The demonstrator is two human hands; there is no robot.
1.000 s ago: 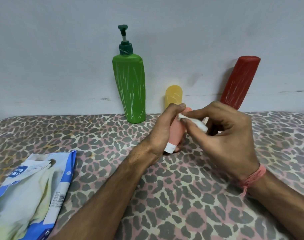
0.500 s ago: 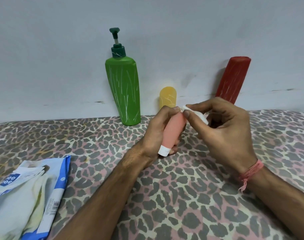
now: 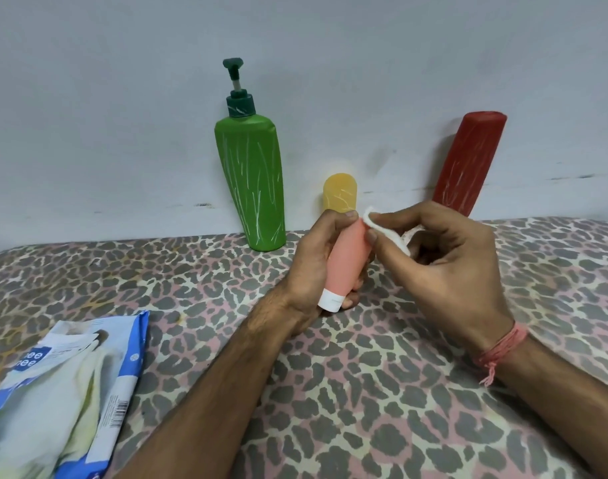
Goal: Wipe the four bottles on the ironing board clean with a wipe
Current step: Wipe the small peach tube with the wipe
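My left hand (image 3: 312, 257) grips a small pink bottle (image 3: 347, 261) with a white cap, held tilted with the cap end down just above the ironing board (image 3: 347, 392). My right hand (image 3: 447, 267) pinches a folded white wipe (image 3: 382, 229) and presses it against the bottle's upper end. Against the wall stand a green pump bottle (image 3: 254, 181), a small yellow bottle (image 3: 339, 192) partly hidden behind my left hand, and a leaning red bottle (image 3: 468, 164).
A blue and white pack of wipes (image 3: 64, 402) lies at the board's near left. The board has a leopard-print cover and its far edge meets a grey wall (image 3: 122, 115).
My right hand has slid the wipe up along the pink bottle towards its top end. The left hand keeps holding the bottle in about the same place.
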